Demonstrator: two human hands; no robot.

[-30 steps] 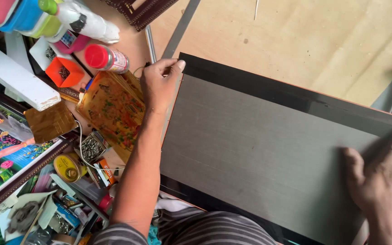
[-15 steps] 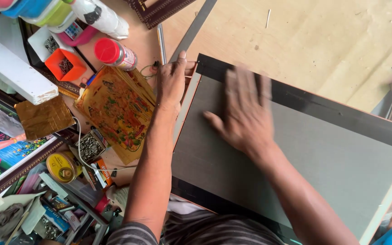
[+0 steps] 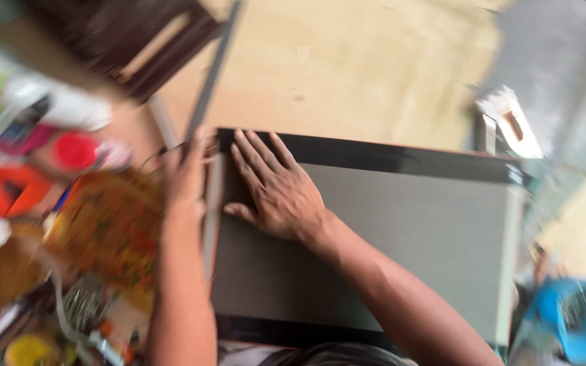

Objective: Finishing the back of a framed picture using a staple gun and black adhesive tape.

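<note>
A grey backing board (image 3: 415, 237) lies in a black picture frame (image 3: 388, 154) in front of me. My right hand (image 3: 276, 188) rests flat on the board's top left corner, fingers spread, holding nothing. Right beside it, my left hand (image 3: 186, 177) is at the frame's left edge with its fingers pointing up along the rail. The frame is blurred, so whether the left hand pinches something small there is unclear. Both forearms come in from the bottom edge.
A colourful printed picture (image 3: 110, 230) lies left of the frame, amid an orange box (image 3: 5, 193), a red-capped bottle (image 3: 76, 149) and small clutter. A metal strip (image 3: 213, 74) and a dark wooden frame (image 3: 144, 41) lie beyond. A blue object (image 3: 578, 318) sits at lower right.
My right hand has slid from the board's right side across to its top left corner, next to my left hand. The view has shifted and blurred.
</note>
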